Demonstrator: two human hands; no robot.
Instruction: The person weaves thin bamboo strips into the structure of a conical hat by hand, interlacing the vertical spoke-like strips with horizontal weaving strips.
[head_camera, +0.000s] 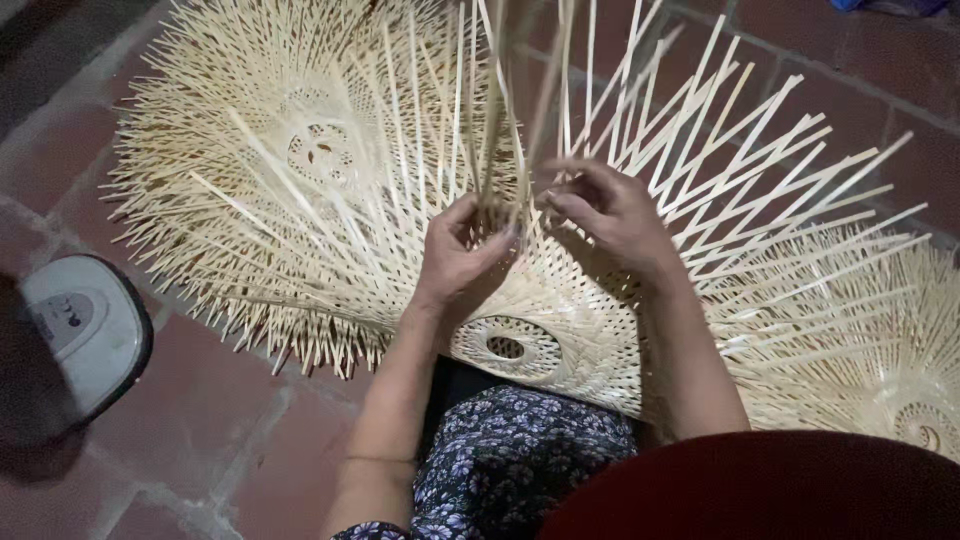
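Both hands work the half-woven bamboo piece (560, 320) resting on the lap, the left hand (462, 250) with its grip closed on upright bamboo strips (500, 120) and the right hand (610, 210) pinching neighbouring ones (best kept taut and evenly spaced).

Left hand (462, 252) and right hand (610, 215) pinching upright bamboo strips (520, 110) of a half-woven bamboo piece (560, 330) on the lap. Finished woven pieces (300, 170) behind, on red tiled floor (200, 420); rice cooker (80, 325) at left.
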